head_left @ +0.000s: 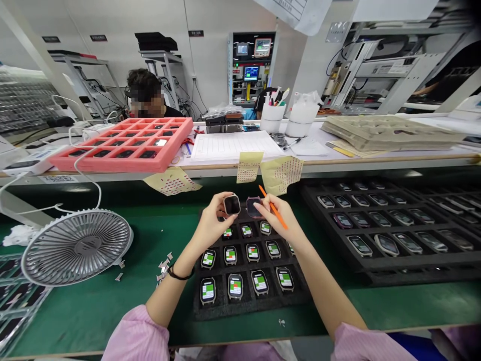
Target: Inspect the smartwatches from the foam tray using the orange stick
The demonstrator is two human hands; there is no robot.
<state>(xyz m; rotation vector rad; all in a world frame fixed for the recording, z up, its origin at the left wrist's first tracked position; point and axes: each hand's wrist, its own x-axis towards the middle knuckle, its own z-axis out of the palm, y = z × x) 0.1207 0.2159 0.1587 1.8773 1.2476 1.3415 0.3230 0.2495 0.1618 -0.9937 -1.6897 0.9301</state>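
Note:
My left hand (217, 220) pinches a light-framed smartwatch body (232, 204) by its edges, its screen dark and facing me. Beside it, my right hand (280, 218) grips a dark purple smartwatch body (254, 206), thumb across its face. An orange pen-like stick (273, 206) also rests between the right hand's fingers, slanting up to the left. Under both hands lies a black foam tray (248, 308) of strapless smartwatches, many with lit green, white and red screens. The hands partly cover the tray's far rows.
Black trays of watches (376, 263) stand at right. A grey fan (77, 248) and small scraps (163, 265) are at left on the green mat. The shelf ahead carries a pink foam tray (161, 163), paper sheets (236, 145) and a pen cup (271, 118). A person sits beyond.

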